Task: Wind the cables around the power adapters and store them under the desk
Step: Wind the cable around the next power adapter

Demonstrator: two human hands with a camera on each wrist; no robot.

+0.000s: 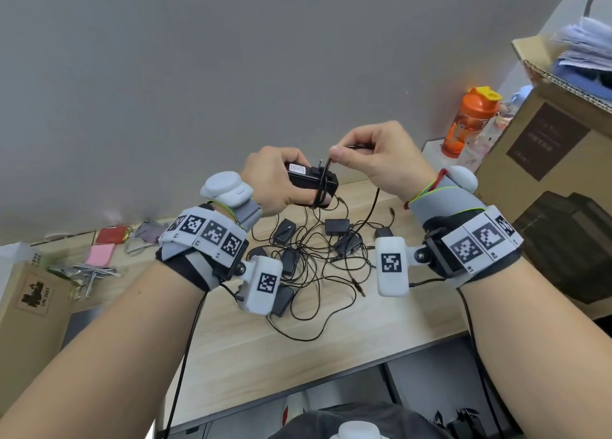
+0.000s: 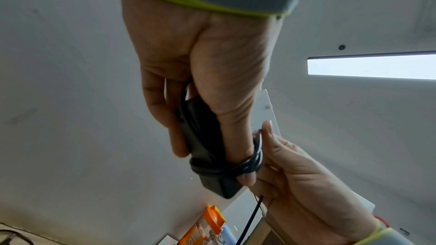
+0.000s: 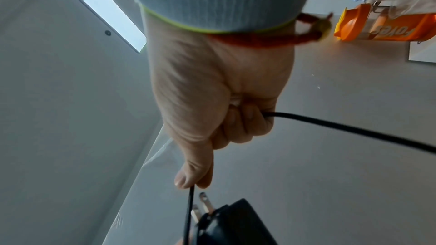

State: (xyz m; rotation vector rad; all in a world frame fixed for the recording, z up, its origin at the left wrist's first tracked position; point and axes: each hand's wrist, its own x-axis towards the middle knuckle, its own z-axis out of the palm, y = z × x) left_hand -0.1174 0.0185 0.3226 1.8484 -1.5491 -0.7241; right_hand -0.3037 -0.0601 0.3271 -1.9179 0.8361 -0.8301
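Observation:
My left hand point(image 1: 275, 180) grips a black power adapter point(image 1: 306, 177) above the desk, fingers curled round its body point(image 2: 207, 148). Several turns of its thin black cable point(image 2: 238, 167) lie wound around the adapter and over my thumb. My right hand point(image 1: 374, 160) pinches that cable point(image 3: 188, 210) between thumb and forefinger just above the adapter's two metal prongs point(image 3: 205, 204); the rest runs through the curled fingers and trails down to the desk point(image 1: 374, 206). Several more black adapters point(image 1: 337, 225) lie in a tangle of cables point(image 1: 314, 259) on the wooden desk point(image 1: 251, 356).
An orange bottle point(image 1: 468, 124) and a large cardboard box point(image 1: 546, 140) stand at the right. A dark tray stack point(image 1: 569, 240) sits beside them. Pink and red packets point(image 1: 102, 249), metal clips and a small carton point(image 1: 29, 299) are on the left. A grey wall rises behind.

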